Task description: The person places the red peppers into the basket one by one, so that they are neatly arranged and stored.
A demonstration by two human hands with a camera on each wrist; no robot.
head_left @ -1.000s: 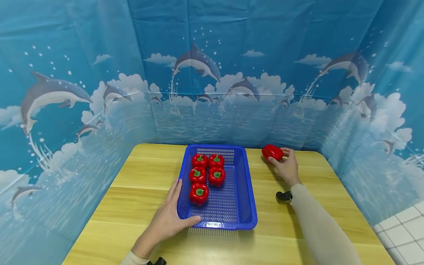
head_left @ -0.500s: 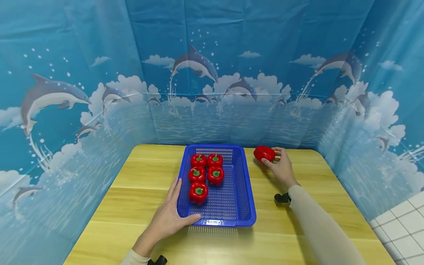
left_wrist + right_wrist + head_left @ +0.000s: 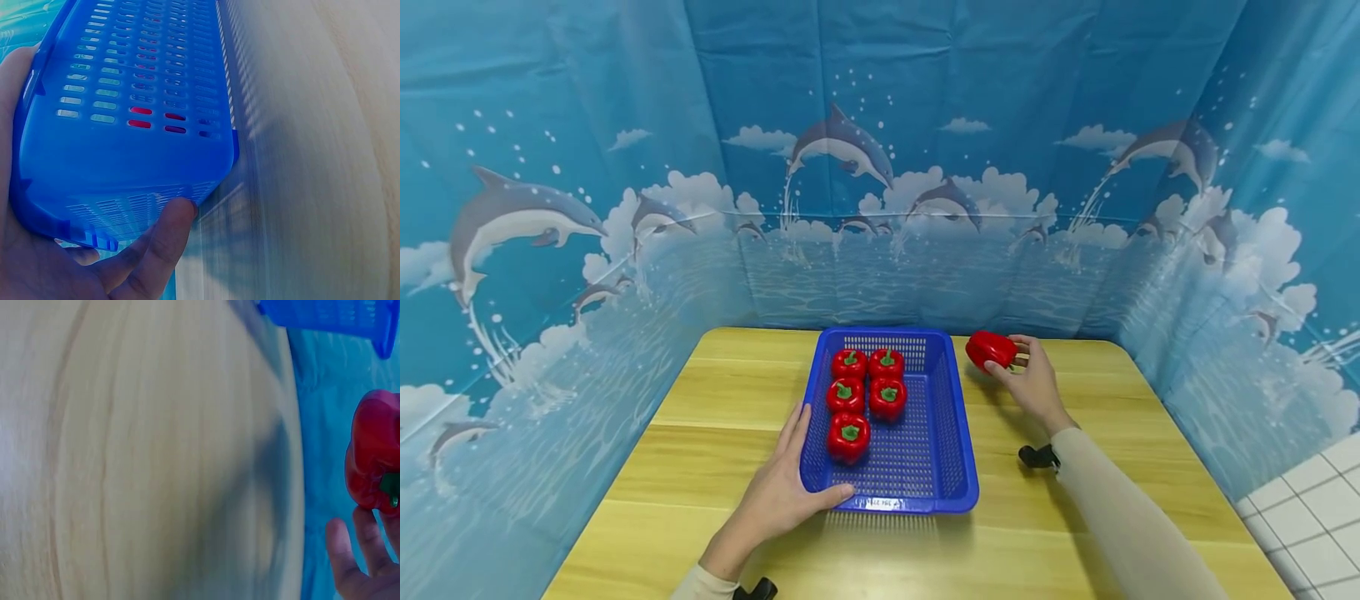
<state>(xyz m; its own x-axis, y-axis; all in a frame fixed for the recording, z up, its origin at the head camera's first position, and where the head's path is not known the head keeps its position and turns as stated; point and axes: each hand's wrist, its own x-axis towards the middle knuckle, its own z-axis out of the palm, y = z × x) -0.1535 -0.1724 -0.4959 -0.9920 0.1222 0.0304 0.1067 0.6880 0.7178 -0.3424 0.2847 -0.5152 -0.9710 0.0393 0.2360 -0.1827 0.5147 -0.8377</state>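
A red bell pepper lies sideways in the grip of my right hand, just right of the basket's far corner. In the right wrist view its green stem faces the fingers, and part of the pepper runs out of frame. My left hand holds the near left corner of the blue plastic basket, thumb at the front rim and fingers along the left side. The left wrist view has its fingertips against the slotted wall. Several red bell peppers stand stem up in the basket's left and middle part.
The basket rests on a wooden table. Behind and beside the table hangs a blue dolphin-print curtain. White tiles show at the lower right, past the table's edge.
My right hand has moved left with the bell pepper, closer to the basket. The left hand keeps its place at the basket's corner, and the peppers inside have not moved.
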